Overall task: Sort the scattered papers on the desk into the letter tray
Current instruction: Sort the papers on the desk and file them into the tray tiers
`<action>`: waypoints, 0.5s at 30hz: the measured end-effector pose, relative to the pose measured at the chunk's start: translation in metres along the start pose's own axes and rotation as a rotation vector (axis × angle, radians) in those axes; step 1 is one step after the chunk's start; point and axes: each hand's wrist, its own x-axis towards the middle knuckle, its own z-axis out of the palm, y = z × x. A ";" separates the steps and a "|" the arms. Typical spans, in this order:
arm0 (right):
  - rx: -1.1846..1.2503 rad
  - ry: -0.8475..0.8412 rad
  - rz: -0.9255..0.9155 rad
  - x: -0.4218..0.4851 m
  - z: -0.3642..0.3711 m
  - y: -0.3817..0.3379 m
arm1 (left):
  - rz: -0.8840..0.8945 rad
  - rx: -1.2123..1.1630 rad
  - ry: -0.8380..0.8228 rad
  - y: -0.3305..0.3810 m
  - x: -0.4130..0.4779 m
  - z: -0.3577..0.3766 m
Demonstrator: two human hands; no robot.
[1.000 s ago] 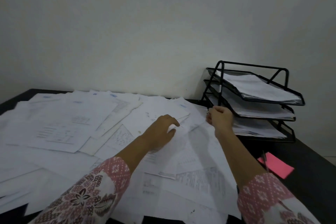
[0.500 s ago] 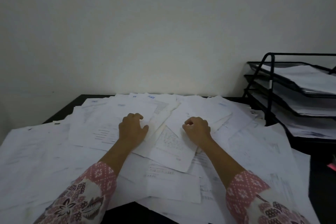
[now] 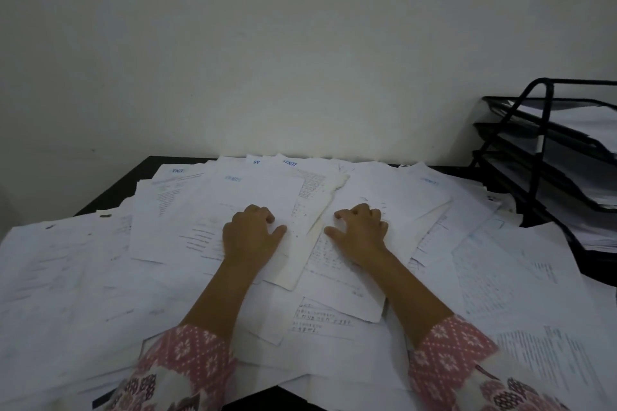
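Many white printed papers (image 3: pixel 83 277) lie scattered and overlapping across the dark desk (image 3: pixel 110 193). My left hand (image 3: pixel 250 233) rests palm down on a sheet near the middle of the pile, fingers curled at the tips, gripping nothing. A little to its right, my right hand (image 3: pixel 360 230) lies on the papers the same way, fingers bent and thumb spread. The black three-tier wire letter tray (image 3: pixel 541 157) stands at the far right against the wall, with stacks of paper in each tier, partly cut off by the frame edge.
A pale wall rises directly behind the desk. The desk's back left corner (image 3: pixel 147 167) shows bare dark surface. My pink patterned sleeves (image 3: pixel 187 367) fill the lower frame.
The view has swung left, away from the tray. My right hand came from beside the tray to the middle of the pile; my left hand shifted left. Both now rest side by side on the papers.
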 end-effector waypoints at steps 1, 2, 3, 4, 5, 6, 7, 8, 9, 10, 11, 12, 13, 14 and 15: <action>-0.004 -0.012 0.004 0.001 -0.001 0.001 | 0.008 0.003 -0.009 -0.001 0.001 0.001; -0.003 -0.025 0.006 0.003 -0.001 0.002 | 0.016 0.004 -0.019 0.000 0.003 0.002; -0.001 -0.036 0.003 0.005 -0.002 0.001 | 0.018 0.000 -0.027 0.001 0.004 0.002; 0.005 -0.038 -0.008 0.007 -0.002 -0.002 | 0.018 -0.007 -0.030 0.002 0.005 0.001; 0.023 -0.030 -0.018 0.010 -0.001 -0.006 | 0.018 -0.016 -0.032 0.003 0.005 0.001; 0.058 -0.012 -0.018 0.013 0.000 -0.012 | 0.020 -0.029 -0.038 0.003 0.006 0.001; 0.103 0.007 -0.005 0.016 0.002 -0.018 | 0.025 -0.048 -0.049 0.002 0.007 0.001; 0.154 0.020 0.018 0.018 0.004 -0.025 | 0.031 -0.080 -0.061 0.000 0.007 0.001; 0.201 0.029 0.045 0.020 0.005 -0.030 | 0.036 -0.121 -0.063 -0.002 0.007 -0.001; 0.234 0.034 0.071 0.021 0.006 -0.035 | 0.032 -0.158 -0.051 -0.005 0.008 -0.004; 0.245 0.037 0.088 0.022 0.007 -0.040 | 0.015 -0.171 -0.019 -0.009 0.009 -0.008; 0.231 0.043 0.081 0.023 0.008 -0.045 | -0.015 -0.148 0.028 -0.014 0.011 -0.013; 0.198 0.048 0.053 0.023 0.009 -0.051 | -0.064 -0.098 0.073 -0.019 0.013 -0.018; 0.167 0.046 0.018 0.023 0.010 -0.058 | -0.133 -0.039 0.098 -0.026 0.016 -0.023; 0.144 0.030 -0.006 0.022 0.012 -0.066 | -0.215 0.020 0.096 -0.033 0.019 -0.028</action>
